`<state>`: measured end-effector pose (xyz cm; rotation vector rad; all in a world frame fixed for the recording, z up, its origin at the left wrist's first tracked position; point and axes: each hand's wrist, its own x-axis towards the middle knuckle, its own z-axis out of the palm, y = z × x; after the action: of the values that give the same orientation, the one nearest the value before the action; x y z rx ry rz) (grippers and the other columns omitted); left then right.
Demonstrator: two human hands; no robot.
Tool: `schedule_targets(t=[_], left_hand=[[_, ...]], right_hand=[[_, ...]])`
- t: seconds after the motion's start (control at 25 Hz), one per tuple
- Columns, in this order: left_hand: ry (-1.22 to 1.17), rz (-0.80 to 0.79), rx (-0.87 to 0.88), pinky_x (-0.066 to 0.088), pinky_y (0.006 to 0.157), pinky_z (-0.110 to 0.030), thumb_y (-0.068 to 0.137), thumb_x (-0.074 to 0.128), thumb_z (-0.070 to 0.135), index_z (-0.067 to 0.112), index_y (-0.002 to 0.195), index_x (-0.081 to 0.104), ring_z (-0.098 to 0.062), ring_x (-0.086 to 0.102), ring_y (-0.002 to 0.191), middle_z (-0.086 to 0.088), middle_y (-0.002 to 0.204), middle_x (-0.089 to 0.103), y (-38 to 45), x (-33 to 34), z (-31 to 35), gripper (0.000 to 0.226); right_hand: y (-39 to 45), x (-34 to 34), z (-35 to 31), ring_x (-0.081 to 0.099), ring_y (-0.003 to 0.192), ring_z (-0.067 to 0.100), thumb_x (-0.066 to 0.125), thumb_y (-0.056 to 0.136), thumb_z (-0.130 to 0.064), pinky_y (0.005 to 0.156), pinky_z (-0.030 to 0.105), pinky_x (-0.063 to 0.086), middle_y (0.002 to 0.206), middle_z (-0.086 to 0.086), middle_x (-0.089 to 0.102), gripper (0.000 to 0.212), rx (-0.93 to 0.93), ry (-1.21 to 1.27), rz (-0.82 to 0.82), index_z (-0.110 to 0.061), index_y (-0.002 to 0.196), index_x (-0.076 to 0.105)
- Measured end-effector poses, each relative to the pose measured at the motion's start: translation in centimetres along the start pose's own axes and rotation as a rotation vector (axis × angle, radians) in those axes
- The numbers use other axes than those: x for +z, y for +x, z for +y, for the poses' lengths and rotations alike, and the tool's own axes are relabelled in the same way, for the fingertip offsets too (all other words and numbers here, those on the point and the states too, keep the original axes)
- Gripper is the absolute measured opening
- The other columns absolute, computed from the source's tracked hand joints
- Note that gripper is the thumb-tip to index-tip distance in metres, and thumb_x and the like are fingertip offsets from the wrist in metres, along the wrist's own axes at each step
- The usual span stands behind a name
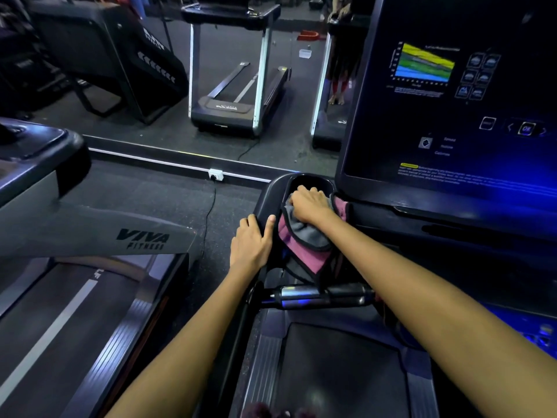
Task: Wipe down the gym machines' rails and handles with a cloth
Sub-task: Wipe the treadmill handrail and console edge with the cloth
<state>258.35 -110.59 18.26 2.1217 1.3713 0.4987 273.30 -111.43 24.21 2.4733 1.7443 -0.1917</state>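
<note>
Pressing down into the cup holder (310, 179) at the console's left end, the right hand (310, 206) has its fingers curled over a bunched cloth (301, 236), pink on one face and grey on the other with a dark edging. The cloth spills back out of the recess toward the person, trailing over the tray's near lip and hanging just above the chrome handlebar (316, 295) that runs crosswise below it.

The left hand (251, 244) lies flat on the tray's outer rim (262, 206), fingers straight and spread, thumb pointing up along the inner edge, just beside the cloth but not touching it. Nothing is held in that hand; it only rests on the black plastic.

Both forearms reach forward over the treadmill belt (337, 372). To the right the big console screen (452, 101) rises dark, with a coloured band chart and small icons glowing on it, blue light catching its lower edge.

Off to the left stands a second treadmill (90, 236), its grey arm lettered VIVA FITNESS. A black cable (211, 212) drops from a white wall socket (215, 174) down across the dark rubber floor (150, 194). Beyond the floor strip another treadmill (238, 86) shows, along with more dark machines.
</note>
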Motion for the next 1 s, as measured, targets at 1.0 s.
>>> schedule_targets(t=[1.0], left_hand=[[-0.011, 0.002, -0.026, 0.035, 0.097, -0.047, 0.095, 0.018, 0.055, 0.008, 0.126, 0.046, -0.034, 0.045, 0.119, -0.015, 0.131, 0.048, -0.3, -0.1, -0.2, 0.062]], right_hand=[[-1.6, -0.4, 0.1, 0.049, 0.12, 0.028, 0.034, 0.097, -0.021, 0.1, 0.042, 0.032, 0.129, 0.005, 0.056, 0.036, 0.026, -0.718, -0.151, -0.018, 0.125, 0.056]])
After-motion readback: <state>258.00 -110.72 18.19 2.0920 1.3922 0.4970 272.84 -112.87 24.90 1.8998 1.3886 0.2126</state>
